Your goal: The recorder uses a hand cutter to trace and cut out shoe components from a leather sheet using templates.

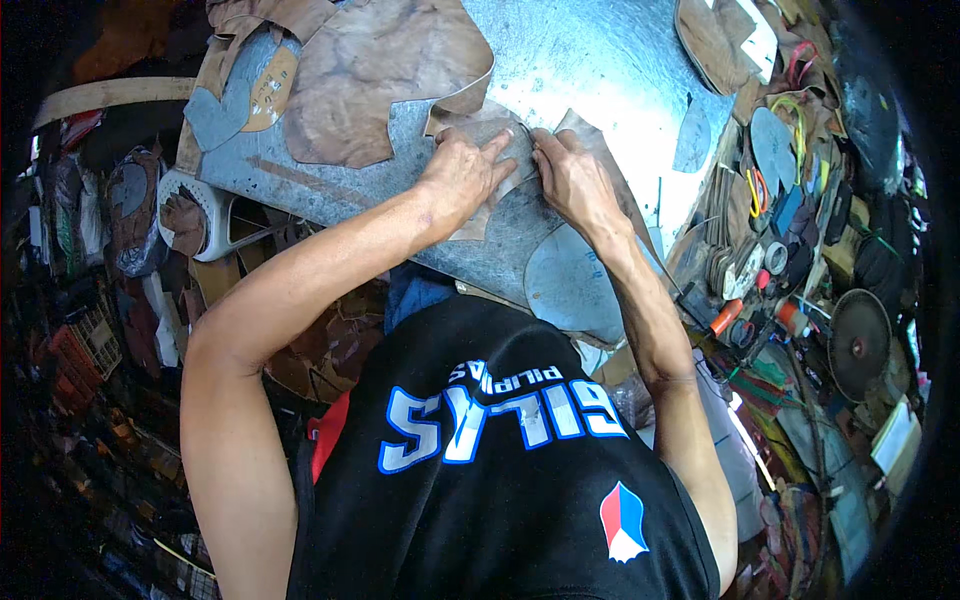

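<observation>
My left hand [465,178] lies on a grey flat pattern piece [488,130] with its fingers spread, pressing it against brown leather on the metal-topped table [420,130]. Close by on the right, my right hand [575,180] is closed, its fingertips bunched at the pattern's right edge. Whatever those fingers pinch is hidden. Brown leather [590,130] shows beyond and beside the right hand. Below it, a rounded grey sheet [570,280] overlaps the table's near edge. A large brown hide [385,75] with cut-out edges spreads beyond my left hand.
Grey and tan pattern pieces [222,115] lie at the table's left corner. Leather scraps [715,50] are heaped at the far right. Along the right side stand yellow-handled scissors [757,190], tape rolls and a round dark disc [860,345]. A white plastic stool [200,215] is at left.
</observation>
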Motion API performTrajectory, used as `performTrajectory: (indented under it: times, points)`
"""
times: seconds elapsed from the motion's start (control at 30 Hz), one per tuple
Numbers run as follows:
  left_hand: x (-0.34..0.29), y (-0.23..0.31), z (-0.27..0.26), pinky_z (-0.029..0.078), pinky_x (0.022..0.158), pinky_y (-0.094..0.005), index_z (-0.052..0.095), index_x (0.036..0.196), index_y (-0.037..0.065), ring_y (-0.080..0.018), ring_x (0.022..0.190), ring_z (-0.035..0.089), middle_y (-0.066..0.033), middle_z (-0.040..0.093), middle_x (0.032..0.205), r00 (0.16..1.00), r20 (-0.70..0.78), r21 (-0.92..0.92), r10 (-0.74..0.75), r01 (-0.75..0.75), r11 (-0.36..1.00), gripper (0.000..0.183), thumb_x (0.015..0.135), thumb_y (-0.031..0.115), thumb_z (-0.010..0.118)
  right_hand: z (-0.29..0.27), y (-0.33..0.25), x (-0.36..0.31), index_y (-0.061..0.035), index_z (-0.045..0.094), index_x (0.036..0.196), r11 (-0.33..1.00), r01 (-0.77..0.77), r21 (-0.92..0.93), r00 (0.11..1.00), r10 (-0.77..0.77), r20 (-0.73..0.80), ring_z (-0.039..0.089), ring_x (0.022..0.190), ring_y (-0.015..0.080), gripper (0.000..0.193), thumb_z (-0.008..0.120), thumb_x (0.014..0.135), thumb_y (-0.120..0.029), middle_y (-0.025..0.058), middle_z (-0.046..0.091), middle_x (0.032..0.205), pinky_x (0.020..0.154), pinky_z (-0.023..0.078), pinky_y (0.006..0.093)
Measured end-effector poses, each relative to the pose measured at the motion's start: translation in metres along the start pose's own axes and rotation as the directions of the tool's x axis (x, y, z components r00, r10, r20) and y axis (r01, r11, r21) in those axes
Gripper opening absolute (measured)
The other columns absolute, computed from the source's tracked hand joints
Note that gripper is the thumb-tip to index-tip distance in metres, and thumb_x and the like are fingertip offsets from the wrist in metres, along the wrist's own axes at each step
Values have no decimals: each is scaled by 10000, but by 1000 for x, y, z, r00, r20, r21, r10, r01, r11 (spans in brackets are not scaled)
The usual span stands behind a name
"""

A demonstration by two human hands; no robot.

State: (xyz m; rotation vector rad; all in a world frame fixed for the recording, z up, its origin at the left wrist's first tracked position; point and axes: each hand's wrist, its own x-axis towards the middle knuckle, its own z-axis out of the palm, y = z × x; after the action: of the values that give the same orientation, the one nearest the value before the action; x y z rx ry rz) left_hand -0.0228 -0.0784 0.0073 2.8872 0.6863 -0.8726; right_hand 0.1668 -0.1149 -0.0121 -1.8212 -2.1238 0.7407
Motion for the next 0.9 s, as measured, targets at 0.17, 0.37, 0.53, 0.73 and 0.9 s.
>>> performTrajectory:
  times: [0.17, 0.37, 0.53, 0.73, 0.9]
  points:
    - [-2, -3, -7, 491, 797, -405, 367, 1501, 232, -194, 1075, 648, -111, 220, 1608, 999, 39, 2, 10, -10, 1000, 632, 905, 170, 567, -4, -11, -11, -47, 620, 1171, 996, -84, -13, 996, 84, 24, 638, 808, 452, 256, 539, 946, -138, 245, 622, 973, 685, 522, 509]
    - [1, -2, 2, 495, 771, -407, 367, 1502, 231, -184, 1076, 646, -104, 237, 1603, 1000, 2, -2, 17, -17, 1000, 648, 893, 177, 581, -3, -17, -34, -22, 586, 1122, 990, -130, -54, 991, 132, 32, 651, 768, 448, 222, 532, 936, -129, 246, 612, 921, 652, 540, 509]
    - [0, -3, 0, 493, 766, -397, 371, 1501, 226, -192, 1063, 648, -105, 259, 1595, 1000, -13, 8, 23, -22, 1000, 651, 887, 169, 581, 4, -22, -43, -27, 570, 1100, 980, -198, 9, 980, 198, -29, 649, 785, 441, 193, 523, 940, -124, 227, 603, 972, 662, 539, 508]
    - [-1, -4, -3, 502, 764, -383, 370, 1499, 225, -208, 924, 678, -118, 263, 1591, 999, -7, 40, 31, -31, 999, 688, 857, 131, 597, 15, -31, -50, -12, 566, 1121, 966, -255, 47, 961, 259, -100, 646, 827, 433, 214, 519, 939, -114, 216, 599, 1011, 696, 542, 504]
    - [1, -7, 3, 512, 759, -366, 384, 1488, 214, -207, 818, 704, -133, 275, 1584, 996, -65, 52, 55, -52, 997, 706, 829, 112, 616, 21, -40, -55, 0, 570, 1134, 948, -310, 78, 935, 318, -156, 647, 840, 438, 232, 523, 934, -107, 225, 596, 1075, 713, 548, 501]
